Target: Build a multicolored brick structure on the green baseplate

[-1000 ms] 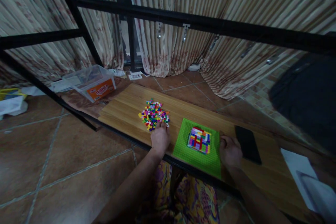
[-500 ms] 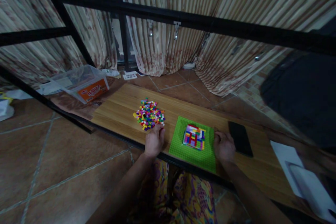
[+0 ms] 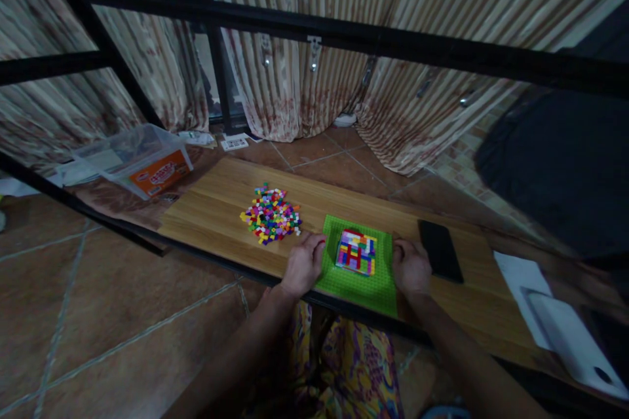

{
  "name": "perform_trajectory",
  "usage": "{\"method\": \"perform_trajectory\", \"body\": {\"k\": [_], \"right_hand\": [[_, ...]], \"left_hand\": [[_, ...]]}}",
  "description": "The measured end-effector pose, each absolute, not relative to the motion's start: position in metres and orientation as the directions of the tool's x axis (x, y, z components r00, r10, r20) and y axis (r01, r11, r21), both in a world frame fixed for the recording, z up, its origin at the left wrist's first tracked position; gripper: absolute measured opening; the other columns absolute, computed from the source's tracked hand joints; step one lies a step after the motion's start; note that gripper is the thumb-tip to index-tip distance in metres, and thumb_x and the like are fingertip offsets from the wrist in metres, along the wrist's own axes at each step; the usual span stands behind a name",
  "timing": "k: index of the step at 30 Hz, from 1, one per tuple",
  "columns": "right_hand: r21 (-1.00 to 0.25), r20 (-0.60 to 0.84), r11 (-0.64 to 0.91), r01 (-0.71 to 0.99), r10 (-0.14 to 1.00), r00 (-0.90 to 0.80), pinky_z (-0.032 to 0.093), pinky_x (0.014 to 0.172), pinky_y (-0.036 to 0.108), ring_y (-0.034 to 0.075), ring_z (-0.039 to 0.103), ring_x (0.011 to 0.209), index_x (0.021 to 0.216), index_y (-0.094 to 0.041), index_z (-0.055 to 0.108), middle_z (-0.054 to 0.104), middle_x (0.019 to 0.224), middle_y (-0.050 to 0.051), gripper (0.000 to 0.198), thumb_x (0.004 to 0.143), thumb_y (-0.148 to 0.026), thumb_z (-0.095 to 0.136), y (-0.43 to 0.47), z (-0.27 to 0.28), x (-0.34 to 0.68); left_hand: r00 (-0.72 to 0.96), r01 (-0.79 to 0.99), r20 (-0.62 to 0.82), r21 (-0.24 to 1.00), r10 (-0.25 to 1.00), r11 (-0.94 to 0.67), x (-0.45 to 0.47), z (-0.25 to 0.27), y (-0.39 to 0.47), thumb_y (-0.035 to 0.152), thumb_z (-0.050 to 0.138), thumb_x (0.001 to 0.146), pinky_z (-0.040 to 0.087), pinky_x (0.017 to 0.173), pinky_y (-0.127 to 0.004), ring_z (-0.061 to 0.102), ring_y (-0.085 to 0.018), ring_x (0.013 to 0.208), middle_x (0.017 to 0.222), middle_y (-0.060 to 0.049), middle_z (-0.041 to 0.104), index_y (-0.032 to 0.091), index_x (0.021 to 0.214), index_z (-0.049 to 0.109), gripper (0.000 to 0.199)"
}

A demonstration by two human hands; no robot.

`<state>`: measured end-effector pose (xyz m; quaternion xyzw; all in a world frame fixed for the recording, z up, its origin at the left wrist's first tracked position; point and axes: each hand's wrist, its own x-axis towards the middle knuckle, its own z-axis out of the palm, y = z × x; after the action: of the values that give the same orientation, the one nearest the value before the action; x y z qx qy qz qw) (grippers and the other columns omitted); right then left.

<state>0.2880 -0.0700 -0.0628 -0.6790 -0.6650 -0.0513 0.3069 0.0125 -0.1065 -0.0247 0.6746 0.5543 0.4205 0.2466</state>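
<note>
A green studded baseplate point(image 3: 333, 285) lies on the wooden table. On it sits a square block of toy building bricks point(image 3: 356, 253) in many colours, with a red H-like shape on top. My left hand point(image 3: 302, 266) is closed in a pinch at the plate's left edge, with a small red brick point(image 3: 322, 242) just showing at the fingertips. At the opposite edge, the curled fingers of my right hand point(image 3: 411, 268) grip the plate's side; the fingertips are partly hidden. To the left of my left hand is a heap of loose small bricks point(image 3: 272, 215).
A black phone-like slab point(image 3: 441, 251) lies right of my right hand. White sheets point(image 3: 523, 275) and a pale device point(image 3: 565, 334) are at the table's right end. Beyond the left end stands a clear plastic box point(image 3: 142, 157). A black metal bar point(image 3: 344, 33) crosses in front of the curtains.
My left hand has moved right from the brick heap to the baseplate's left edge, a red brick now showing at its fingertips. My right hand stays by the plate. The view has shifted slightly.
</note>
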Motion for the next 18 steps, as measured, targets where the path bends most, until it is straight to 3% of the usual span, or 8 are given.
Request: {"method": "perform_trajectory", "body": {"k": [4, 10, 18], "right_hand": [[-0.347, 0.483, 0.069, 0.935, 0.868, 0.115, 0.045, 0.083, 0.035, 0.021, 0.053, 0.086, 0.085, -0.018, 0.065, 0.059, 0.085, 0.007, 0.025, 0.087, -0.025, 0.040, -0.069, -0.063, 0.288], [-0.345, 0.478, 0.068, 0.936, 0.871, 0.113, 0.046, 0.081, 0.034, 0.020, 0.053, 0.084, 0.084, -0.017, 0.065, 0.059, 0.084, 0.007, 0.027, 0.088, -0.025, 0.040, -0.069, -0.062, 0.287], [-0.351, 0.475, 0.060, 0.934, 0.871, 0.123, 0.045, 0.081, 0.033, 0.021, 0.053, 0.085, 0.084, -0.018, 0.066, 0.060, 0.083, 0.008, 0.026, 0.088, -0.024, 0.041, -0.069, -0.061, 0.285]], "left_hand": [[0.111, 0.509, 0.316, 0.796, 0.942, -0.327, 0.033, -0.015, -0.098, 0.017, 0.045, 0.093, 0.051, 0.089, -0.029, 0.064, -0.018, 0.097, 0.100, -0.006, 0.068, 0.021, 0.106, 0.068, 0.027], [0.104, 0.559, 0.260, 0.783, 0.960, -0.272, 0.049, -0.009, -0.085, 0.017, 0.048, 0.092, 0.050, 0.093, -0.029, 0.065, -0.017, 0.099, 0.106, -0.005, 0.070, 0.020, 0.110, 0.064, 0.025], [0.144, 0.645, 0.300, 0.694, 0.943, -0.319, 0.055, -0.011, -0.080, 0.019, 0.052, 0.091, 0.049, 0.084, -0.029, 0.064, -0.017, 0.090, 0.095, -0.003, 0.069, 0.022, 0.095, 0.068, 0.017]]}}
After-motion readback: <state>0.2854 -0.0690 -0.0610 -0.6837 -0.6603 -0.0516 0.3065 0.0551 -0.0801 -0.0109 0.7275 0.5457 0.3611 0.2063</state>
